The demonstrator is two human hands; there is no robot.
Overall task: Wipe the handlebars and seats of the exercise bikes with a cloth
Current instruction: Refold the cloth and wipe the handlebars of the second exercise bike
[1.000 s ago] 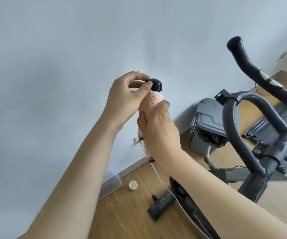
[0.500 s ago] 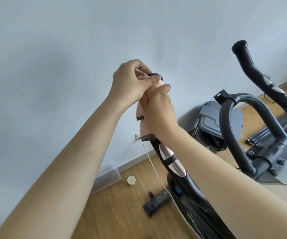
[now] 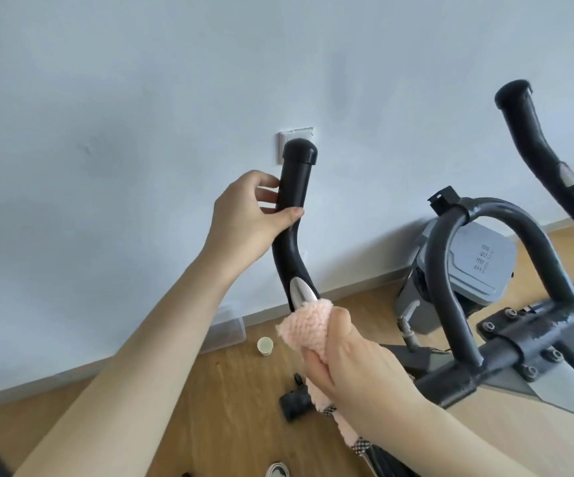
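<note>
The fingers (image 3: 266, 194) of my left hand (image 3: 244, 222) curl round the handlebar (image 3: 294, 187) just under its end cap, steadying it. My right hand (image 3: 358, 366) clamps the pink cloth (image 3: 308, 327) round the same bar lower down, just below the silver sensor plate (image 3: 301, 292), wrapping it so one stroke should wipe every side.

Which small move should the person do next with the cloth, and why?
Probably slide the pink fluffy cloth down the black curved handlebar: the right hand grips it wrapped round the bar just below the silver sensor plate, and the left hand steadies the bar's upper end.
</note>
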